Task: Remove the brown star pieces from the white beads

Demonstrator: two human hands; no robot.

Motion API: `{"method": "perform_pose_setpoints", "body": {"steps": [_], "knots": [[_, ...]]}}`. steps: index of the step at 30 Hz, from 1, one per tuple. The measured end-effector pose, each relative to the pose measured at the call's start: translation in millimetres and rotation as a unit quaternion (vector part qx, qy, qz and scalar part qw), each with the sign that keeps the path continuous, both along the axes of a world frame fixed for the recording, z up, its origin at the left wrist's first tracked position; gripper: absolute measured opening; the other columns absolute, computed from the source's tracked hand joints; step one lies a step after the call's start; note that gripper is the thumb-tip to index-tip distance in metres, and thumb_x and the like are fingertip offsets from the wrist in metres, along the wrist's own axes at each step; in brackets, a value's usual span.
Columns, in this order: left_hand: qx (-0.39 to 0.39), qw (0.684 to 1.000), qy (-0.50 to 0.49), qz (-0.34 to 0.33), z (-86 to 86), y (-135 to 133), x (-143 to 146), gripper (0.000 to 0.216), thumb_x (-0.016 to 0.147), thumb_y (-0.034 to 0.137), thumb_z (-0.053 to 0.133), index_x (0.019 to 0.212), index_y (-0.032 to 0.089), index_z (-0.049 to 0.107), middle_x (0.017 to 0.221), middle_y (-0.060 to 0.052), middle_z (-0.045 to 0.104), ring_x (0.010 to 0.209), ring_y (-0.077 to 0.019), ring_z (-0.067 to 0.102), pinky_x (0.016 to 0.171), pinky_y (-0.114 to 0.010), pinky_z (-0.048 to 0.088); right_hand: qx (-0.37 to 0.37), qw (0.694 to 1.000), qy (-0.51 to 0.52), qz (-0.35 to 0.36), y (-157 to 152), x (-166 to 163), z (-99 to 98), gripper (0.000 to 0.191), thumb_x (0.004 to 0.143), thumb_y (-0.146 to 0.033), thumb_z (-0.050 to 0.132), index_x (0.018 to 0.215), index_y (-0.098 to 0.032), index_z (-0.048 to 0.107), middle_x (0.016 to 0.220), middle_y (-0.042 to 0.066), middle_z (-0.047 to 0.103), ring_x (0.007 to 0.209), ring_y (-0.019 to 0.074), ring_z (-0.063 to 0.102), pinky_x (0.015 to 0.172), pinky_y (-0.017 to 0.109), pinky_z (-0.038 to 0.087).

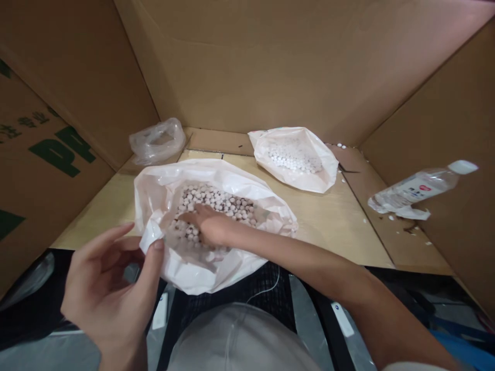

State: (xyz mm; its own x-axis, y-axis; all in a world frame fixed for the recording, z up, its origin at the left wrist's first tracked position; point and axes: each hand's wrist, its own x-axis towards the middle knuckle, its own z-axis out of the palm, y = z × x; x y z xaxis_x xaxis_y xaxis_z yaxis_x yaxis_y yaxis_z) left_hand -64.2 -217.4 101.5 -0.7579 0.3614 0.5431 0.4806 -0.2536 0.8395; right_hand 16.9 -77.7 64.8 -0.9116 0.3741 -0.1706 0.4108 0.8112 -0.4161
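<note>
A white plastic bag lies wide open on the table in front of me. It holds a heap of small round whitish pieces, some showing dark undersides. My left hand pinches the bag's near left rim between thumb and fingers. Reaching in from the right, my right hand rests among the pieces inside the bag. Its fingers look parted, but the tips are partly sunk in the heap. Farther back on the right stands a second open white bag with smaller-looking white pieces in it.
Cardboard walls close off the back and sides. A clear plastic bag sits at the back left. On the right, a clear bottle with a white cap lies tilted beside white scraps. Several loose white pieces lie near the right edge.
</note>
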Motion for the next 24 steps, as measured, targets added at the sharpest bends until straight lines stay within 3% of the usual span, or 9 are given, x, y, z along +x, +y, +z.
{"method": "perform_pose_setpoints", "body": {"steps": [3,5,8,11,13,16,20,22,24], "knots": [[-0.001,1.0,-0.006,0.001,-0.9,-0.5,-1.2,0.044,0.057,0.011,0.082,0.098,0.022,0.071,0.071,0.003,0.068,0.055,-0.0027,0.06,0.048,-0.007,0.048,0.02,0.997,0.04,0.069,-2.8,-3.7,-1.2,0.069,0.08,-0.01,0.054,0.144,-0.027,0.039,0.147,0.008,0.035,0.127,0.0242,0.043,0.095,0.031,0.046],[0.004,1.0,-0.005,0.004,-2.1,-0.7,-2.5,0.045,0.056,0.01,0.083,0.098,0.022,0.071,0.072,0.003,0.068,0.056,-0.0025,0.06,0.049,-0.007,0.048,0.034,0.996,0.031,0.071,0.9,-2.6,0.5,0.067,0.08,-0.017,0.058,0.144,-0.026,0.04,0.15,0.008,0.031,0.13,0.0271,0.04,0.099,0.035,0.044],[0.012,1.0,0.002,0.003,-4.5,-1.5,-4.3,0.045,0.055,0.01,0.083,0.097,0.021,0.071,0.073,0.003,0.068,0.057,-0.003,0.062,0.052,-0.007,0.051,0.042,0.999,-0.026,-0.023,11.4,3.4,6.4,0.06,0.081,-0.026,0.059,0.139,-0.022,0.046,0.145,0.011,0.04,0.125,0.0299,0.047,0.097,0.038,0.046],[0.008,1.0,0.007,0.011,-6.0,-2.6,-5.1,0.045,0.056,0.011,0.083,0.098,0.021,0.071,0.073,0.003,0.068,0.059,-0.0031,0.062,0.052,-0.007,0.05,0.043,0.986,-0.073,-0.146,18.8,11.2,14.5,0.047,0.087,-0.021,0.047,0.134,-0.016,0.049,0.131,0.014,0.054,0.109,0.0267,0.058,0.087,0.036,0.05],[0.003,1.0,0.012,0.011,-6.2,-3.0,-5.5,0.044,0.057,0.012,0.083,0.098,0.021,0.071,0.073,0.003,0.069,0.059,-0.0033,0.062,0.052,-0.007,0.05,0.05,0.978,-0.096,-0.181,18.7,16.1,18.9,0.044,0.087,-0.019,0.045,0.129,-0.013,0.053,0.126,0.017,0.056,0.105,0.0276,0.06,0.084,0.036,0.051],[0.001,1.0,0.015,0.007,-6.4,-2.9,-6.3,0.044,0.057,0.012,0.084,0.098,0.021,0.071,0.075,0.002,0.069,0.06,-0.0037,0.062,0.051,-0.008,0.05,0.028,0.986,-0.108,-0.125,13.9,22.9,19.6,0.044,0.086,-0.027,0.05,0.128,-0.016,0.055,0.132,0.015,0.053,0.112,0.0296,0.056,0.088,0.038,0.051],[-0.002,1.0,0.015,0.008,-6.6,-2.5,-7.0,0.044,0.057,0.012,0.083,0.099,0.021,0.07,0.076,0.002,0.07,0.059,-0.0034,0.062,0.051,-0.008,0.049,-0.032,0.997,-0.019,0.063,10.5,28.0,10.1,0.055,0.085,-0.038,0.055,0.138,-0.025,0.048,0.144,0.006,0.043,0.123,0.0252,0.05,0.098,0.035,0.046],[-0.001,1.0,0.015,0.008,-6.3,-2.7,-6.8,0.044,0.057,0.012,0.084,0.098,0.021,0.07,0.075,0.002,0.069,0.059,-0.0033,0.061,0.051,-0.008,0.049,-0.015,0.998,-0.026,0.063,11.0,28.1,7.6,0.052,0.085,-0.037,0.055,0.136,-0.026,0.05,0.143,0.006,0.043,0.122,0.0257,0.051,0.098,0.037,0.046],[0.002,1.0,0.014,0.012,-5.6,-3.2,-6.0,0.044,0.057,0.012,0.083,0.098,0.021,0.071,0.075,0.002,0.069,0.058,-0.0035,0.061,0.051,-0.008,0.049,0.033,0.997,-0.068,0.002,11.4,28.3,10.1,0.048,0.087,-0.032,0.053,0.135,-0.023,0.051,0.139,0.01,0.047,0.119,0.0287,0.052,0.094,0.04,0.047]]}}
